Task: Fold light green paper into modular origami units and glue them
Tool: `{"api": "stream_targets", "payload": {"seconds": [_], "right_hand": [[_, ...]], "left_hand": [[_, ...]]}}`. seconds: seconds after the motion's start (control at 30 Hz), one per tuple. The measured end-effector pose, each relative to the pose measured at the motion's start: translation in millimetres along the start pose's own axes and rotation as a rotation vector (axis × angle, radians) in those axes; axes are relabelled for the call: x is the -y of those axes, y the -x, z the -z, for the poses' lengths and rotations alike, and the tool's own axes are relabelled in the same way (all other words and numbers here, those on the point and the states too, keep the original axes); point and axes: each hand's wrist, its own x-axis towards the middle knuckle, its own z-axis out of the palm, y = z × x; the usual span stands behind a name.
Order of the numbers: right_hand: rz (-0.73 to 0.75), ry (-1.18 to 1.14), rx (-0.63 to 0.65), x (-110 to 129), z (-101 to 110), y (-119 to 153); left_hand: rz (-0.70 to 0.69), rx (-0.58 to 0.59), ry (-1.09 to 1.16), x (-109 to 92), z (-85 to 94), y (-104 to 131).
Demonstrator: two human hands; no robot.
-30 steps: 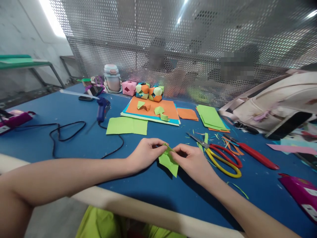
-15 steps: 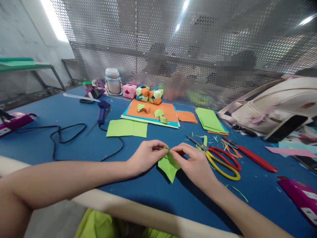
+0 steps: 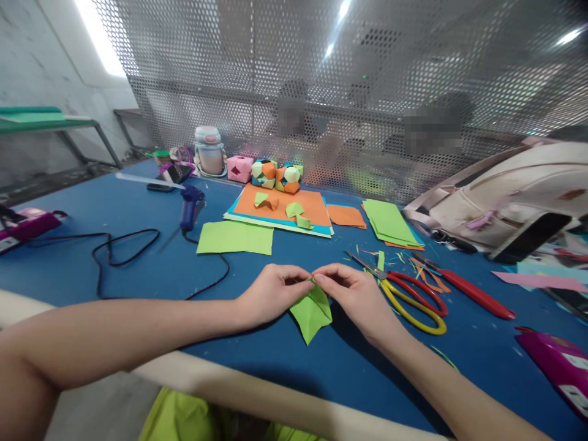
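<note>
A small piece of green paper (image 3: 311, 313), creased with a point hanging down, is held just above the blue tabletop. My left hand (image 3: 277, 289) pinches its upper edge between thumb and fingers. Close against it, my right hand (image 3: 351, 293) pinches the same top edge, the fingertips of both hands nearly meeting. Those fingertips partly hide the top fold. To the right of my right hand lie scissors (image 3: 411, 294) with one red and one yellow handle.
Behind my hands lie a green sheet (image 3: 236, 237), an orange sheet (image 3: 303, 201) bearing folded bits, and a green stack (image 3: 390, 222). A glue gun (image 3: 189, 208) trails its cord at left. Folded paper cubes (image 3: 264, 173), a red-handled tool (image 3: 478, 294) and a backpack (image 3: 514, 190) surround the area.
The green paper has turned slightly, its lower point swinging left and down. My fingertips have come closer together along its top edge.
</note>
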Motion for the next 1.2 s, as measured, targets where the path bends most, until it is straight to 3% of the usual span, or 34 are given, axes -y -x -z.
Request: {"api": "stream_targets", "payload": {"seconds": [0.23,0.73,1.2], "right_hand": [[0.050,0.038,0.007,0,2,2],[0.520,0.463,-0.085,7,-2,8],[0.603,0.635,-0.092,2,-3,7]], "left_hand": [[-0.013,0.002,-0.019,1,-0.8,0],[-0.038,-0.008,-0.045,-1,-3.9,3],[-0.047,-0.020,-0.053,-3,-4.1,5]]}}
